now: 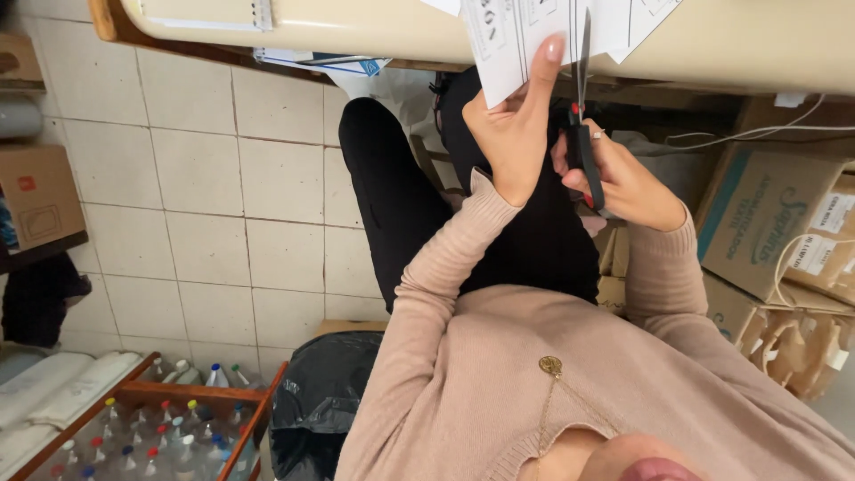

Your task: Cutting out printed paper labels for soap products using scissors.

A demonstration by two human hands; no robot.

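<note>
Step in hand: cutting. The left hand (512,134) pinches the white paper sheet (517,36) over the table (730,44) edge. The right hand (623,178), fingers closed through the handles, grips the scissors (583,107), blades entering the sheet. Advancing the cut requires steady paper tension.

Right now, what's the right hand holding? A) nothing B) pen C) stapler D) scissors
D: the right hand grips the scissors by their handles, blades up against the paper that the left hand holds.
</note>
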